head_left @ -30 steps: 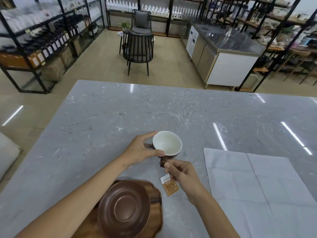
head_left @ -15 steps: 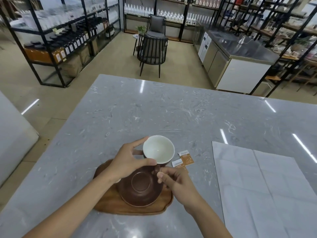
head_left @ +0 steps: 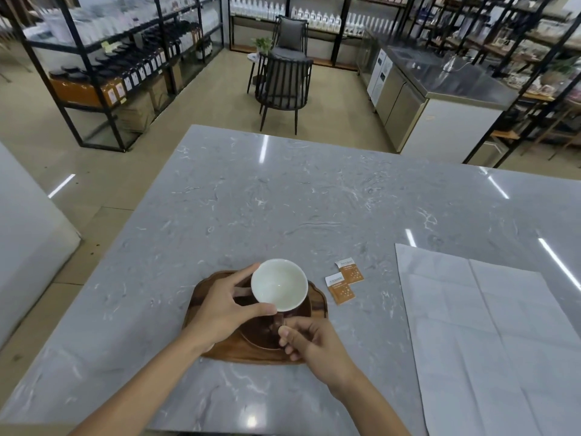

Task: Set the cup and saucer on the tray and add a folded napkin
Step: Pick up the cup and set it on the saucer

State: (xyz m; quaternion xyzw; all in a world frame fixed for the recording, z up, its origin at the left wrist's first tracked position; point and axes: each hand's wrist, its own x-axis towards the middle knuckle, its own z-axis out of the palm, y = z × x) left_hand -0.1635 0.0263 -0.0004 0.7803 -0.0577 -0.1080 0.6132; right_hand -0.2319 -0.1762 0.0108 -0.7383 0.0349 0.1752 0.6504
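Note:
A cup (head_left: 279, 284), white inside and brown outside, is over the dark brown saucer (head_left: 261, 333), which lies on the wooden tray (head_left: 317, 302). My left hand (head_left: 226, 306) grips the cup's rim with thumb and fingers. My right hand (head_left: 309, 341) pinches the cup's handle from the near side. I cannot tell whether the cup touches the saucer. A large white napkin (head_left: 490, 335) lies spread flat, unfolded, to the right of the tray.
Two small orange sachets (head_left: 344, 281) lie on the grey marble table (head_left: 283, 209) between tray and napkin. Beyond the table's far edge stand a black chair (head_left: 283, 86), shelving racks and a steel counter.
Both hands have carried the cup from the bare table toward me and over the tray and saucer. The camera view shifted, bringing tray and sachets further into sight.

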